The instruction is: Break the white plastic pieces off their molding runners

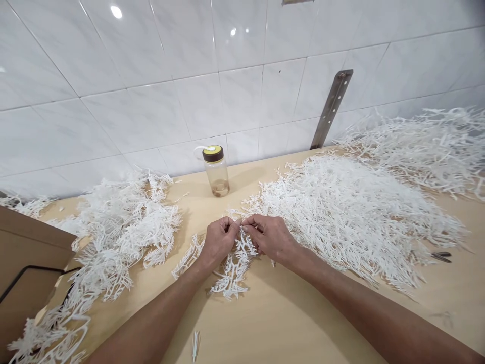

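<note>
My left hand (pixel 217 242) and my right hand (pixel 272 237) meet over the middle of the table. Both pinch the top of a white, branched plastic sprig (pixel 232 275), fingertips nearly touching. Its twiggy arms hang down between my hands and rest on the wood. Another white branched piece (pixel 189 257) lies just left of my left hand, partly behind it. Close beyond my right hand spreads a large heap of thin white sprigs (pixel 348 212). The exact spot between my fingertips is too small to make out.
A clear bottle with a dark and yellow lid (pixel 216 174) stands near the tiled wall. White branched pieces pile up on the left (pixel 125 222), beside a brown box (pixel 30 273). Small dark snips (pixel 441 257) lie at right. A loose sprig (pixel 195 346) is in front.
</note>
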{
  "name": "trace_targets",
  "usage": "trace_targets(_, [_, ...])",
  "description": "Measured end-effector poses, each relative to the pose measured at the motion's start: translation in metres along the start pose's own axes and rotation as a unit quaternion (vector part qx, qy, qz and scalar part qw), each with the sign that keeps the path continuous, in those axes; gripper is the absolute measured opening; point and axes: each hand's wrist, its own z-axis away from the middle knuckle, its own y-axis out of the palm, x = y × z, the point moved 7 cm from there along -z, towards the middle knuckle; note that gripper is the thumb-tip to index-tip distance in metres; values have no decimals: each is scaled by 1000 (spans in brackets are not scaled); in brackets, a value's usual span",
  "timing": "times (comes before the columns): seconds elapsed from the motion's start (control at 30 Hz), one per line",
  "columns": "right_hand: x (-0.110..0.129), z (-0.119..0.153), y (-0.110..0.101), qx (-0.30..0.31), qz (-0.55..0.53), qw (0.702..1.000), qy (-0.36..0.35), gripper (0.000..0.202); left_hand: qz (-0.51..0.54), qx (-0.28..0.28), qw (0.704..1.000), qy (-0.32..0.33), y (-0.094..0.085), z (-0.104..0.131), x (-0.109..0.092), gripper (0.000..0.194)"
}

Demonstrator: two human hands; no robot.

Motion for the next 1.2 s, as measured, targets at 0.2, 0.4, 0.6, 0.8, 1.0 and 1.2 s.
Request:
trace_targets(0.2, [13, 2, 2, -36, 108, 987, -117, 18, 12, -14, 1000, -8, -2, -1, 2, 44])
trace_targets(0.4, [12, 0, 6, -14, 108, 989, -101, 15, 33, -4, 999, -25, -2, -1, 4, 43])
trace_targets(0.6, [11, -1, 3, -10, 77, 995, -69, 16, 51, 12, 998, -40, -1, 0, 6, 44])
trace_targets(0.8, [5, 0, -2, -5, 13, 1000, -6, 13, 65, 61, 996, -17, 5, -2, 3, 46])
trace_targets(1.0, [10, 0, -6, -25, 94, 994, -41, 13, 79, 119, 989, -24, 11, 0, 2, 42])
trace_targets(1.2, [12, 2, 0, -32, 155, 982, -104, 14, 73, 125, 988, -49, 12, 1, 1, 41])
